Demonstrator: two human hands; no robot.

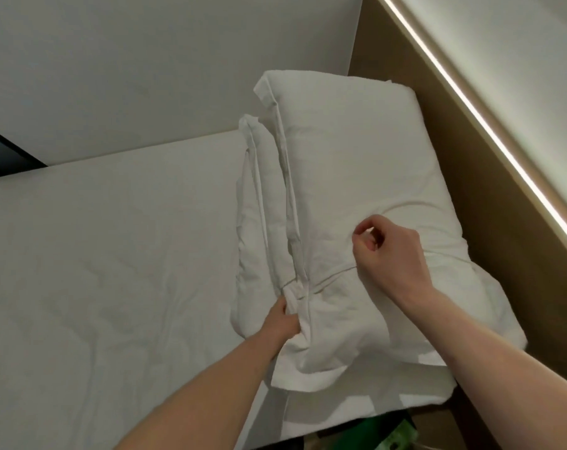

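A white pillow [356, 164] in a white case lies on top of a second white pillow [259, 222] at the head of the bed [113, 271]. My left hand [283, 323] grips the bunched edge of the upper pillow's case at its near left corner. My right hand [392, 254] hovers over the pillow's middle with fingers curled, thumb and forefinger close together; whether they pinch the cloth is unclear.
A wooden headboard [470, 190] runs along the right side with a lit light strip [489, 131] above it. A white wall [145, 60] stands behind the bed. Something green [402, 433] shows below the mattress edge at the bottom.
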